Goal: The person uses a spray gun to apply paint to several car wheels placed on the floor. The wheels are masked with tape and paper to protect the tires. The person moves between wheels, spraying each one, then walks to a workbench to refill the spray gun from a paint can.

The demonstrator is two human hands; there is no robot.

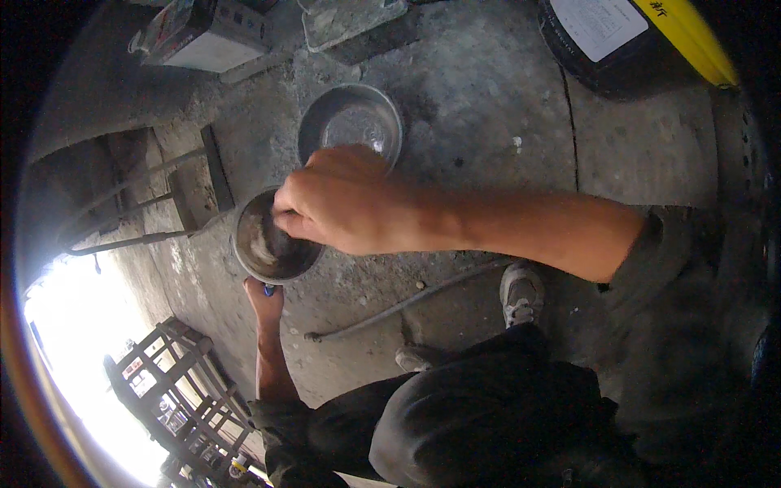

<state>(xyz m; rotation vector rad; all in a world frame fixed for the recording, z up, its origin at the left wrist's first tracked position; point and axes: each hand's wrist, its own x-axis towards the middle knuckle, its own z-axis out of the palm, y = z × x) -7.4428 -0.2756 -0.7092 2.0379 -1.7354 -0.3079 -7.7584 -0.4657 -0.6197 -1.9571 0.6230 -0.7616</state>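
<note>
A round metal pan (pixel 259 262) with a brownish inside is in front of me on the left. Its near edge is gripped by my left hand (pixel 263 302), closed around what looks like a short handle with a blue bit showing. Over the pan's right side is my right hand (pixel 342 199), palm down, fingers curled together. Whatever those fingers hold, if anything, is hidden beneath the hand. Just beyond stands a grey metal basin (pixel 351 96) with a shiny, wet-looking bottom, its near rim partly covered by my right hand.
A hose-like rod (pixel 407 302) lies on the concrete floor near my shoe (pixel 521 293). A box (pixel 213 37) and a grey tray (pixel 354 28) stand at the back. A black and yellow drum (pixel 626 61) is far right. Wooden slatted racks (pixel 183 370) stand at left.
</note>
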